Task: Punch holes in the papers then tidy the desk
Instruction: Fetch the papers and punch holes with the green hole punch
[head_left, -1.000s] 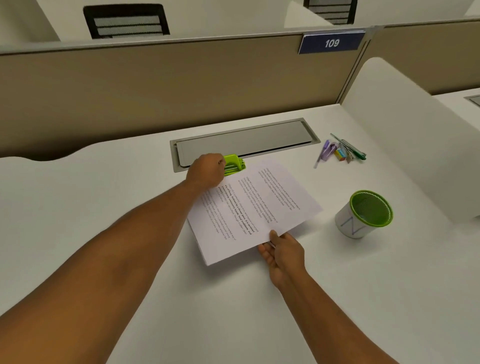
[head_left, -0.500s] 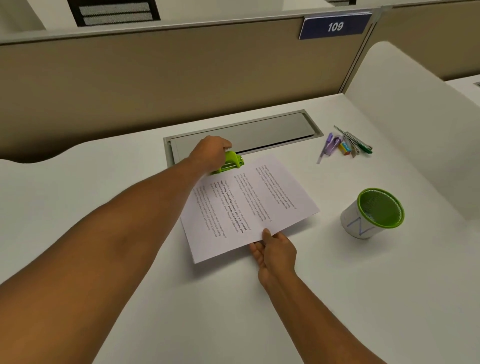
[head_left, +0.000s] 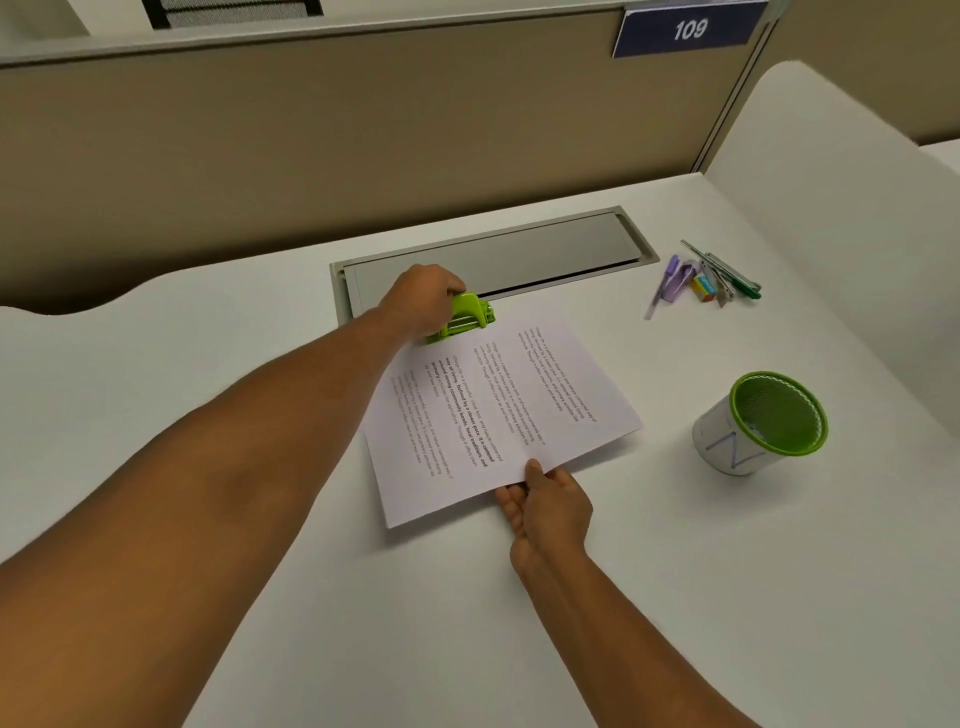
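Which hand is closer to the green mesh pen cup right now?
Right. The right hand pinches the paper's near edge, a short way left of the pen cup. The left hand rests on the green hole punch, farther away.

A grey cable-tray lid (head_left: 493, 260) is set into the white desk (head_left: 727, 571). Behind it stands a beige partition (head_left: 311, 156) bearing a blue "109" plate (head_left: 688, 29). Right of it rises a white side divider (head_left: 841, 218).

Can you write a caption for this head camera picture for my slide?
Left hand presses the green punch on the paper; right hand holds its near edge.
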